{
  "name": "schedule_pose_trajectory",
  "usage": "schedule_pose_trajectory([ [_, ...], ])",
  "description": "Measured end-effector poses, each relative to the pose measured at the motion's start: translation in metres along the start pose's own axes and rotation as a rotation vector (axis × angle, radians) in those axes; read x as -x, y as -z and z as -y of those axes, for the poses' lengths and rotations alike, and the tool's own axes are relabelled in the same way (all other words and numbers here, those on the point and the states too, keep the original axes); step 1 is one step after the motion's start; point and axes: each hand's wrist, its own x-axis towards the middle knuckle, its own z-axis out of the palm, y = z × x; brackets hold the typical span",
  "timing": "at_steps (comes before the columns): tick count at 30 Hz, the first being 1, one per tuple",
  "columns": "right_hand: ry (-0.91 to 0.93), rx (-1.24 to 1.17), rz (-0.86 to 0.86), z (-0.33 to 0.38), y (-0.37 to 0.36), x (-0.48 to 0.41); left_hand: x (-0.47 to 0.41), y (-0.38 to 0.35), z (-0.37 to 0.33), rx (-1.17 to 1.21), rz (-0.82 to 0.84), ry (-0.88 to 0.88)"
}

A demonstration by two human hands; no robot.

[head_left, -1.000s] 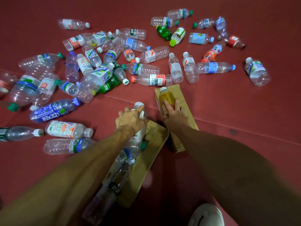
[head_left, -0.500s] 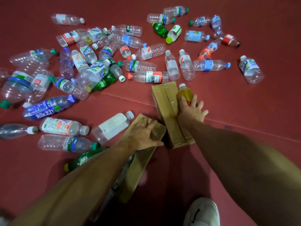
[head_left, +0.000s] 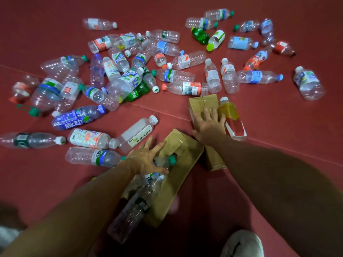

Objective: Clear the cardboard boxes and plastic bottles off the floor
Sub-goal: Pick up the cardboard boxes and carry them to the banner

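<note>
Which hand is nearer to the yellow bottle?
Right. The right hand lies flat on a box, just beside the yellow bottle. The left hand is farther off, lower left, over the other box.

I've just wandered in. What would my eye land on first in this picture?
First, the litter of empty plastic bottles spread across the far and left parts of the red floor. Then the two bare arms in the foreground: the left hand is spread over a green-capped bottle at the near cardboard box, and the right hand lies flat on the far cardboard box, beside a yellow bottle.
</note>
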Motion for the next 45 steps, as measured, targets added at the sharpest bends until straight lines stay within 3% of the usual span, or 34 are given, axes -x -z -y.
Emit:
schedule_pose_trajectory([
  [4, 0.027, -0.056, 0.115, 0.018, 0.004, -0.006, 0.001, 0.003, 0.001, -0.006, 0.017, -0.064],
  [9, 0.056, -0.1, 0.117, 0.038, 0.0, -0.008, 0.005, 0.011, 0.002, 0.03, -0.065, -0.127],
  [14, 0.024, -0.194, 0.136, 0.05, 0.006, -0.009, 0.013, 0.034, 0.005, -0.067, -0.233, -0.061],
  [17, -0.005, -0.221, 0.156, 0.047, 0.005, -0.007, 0.009, 0.038, 0.008, -0.067, -0.307, 0.067],
  [20, -0.053, -0.249, 0.176, 0.036, 0.002, -0.004, 0.002, 0.033, 0.003, -0.046, -0.301, 0.152],
  [25, -0.169, -0.162, 0.179, 0.003, -0.011, -0.001, -0.01, 0.027, -0.028, 0.006, -0.222, 0.068],
  [38, -0.32, -0.42, 0.251, -0.047, -0.036, 0.013, -0.04, -0.002, -0.08, 0.065, -0.006, 0.109],
  [45, -0.369, -0.44, 0.174, -0.042, -0.038, 0.01, -0.047, 0.007, -0.073, 0.044, -0.161, 0.062],
])
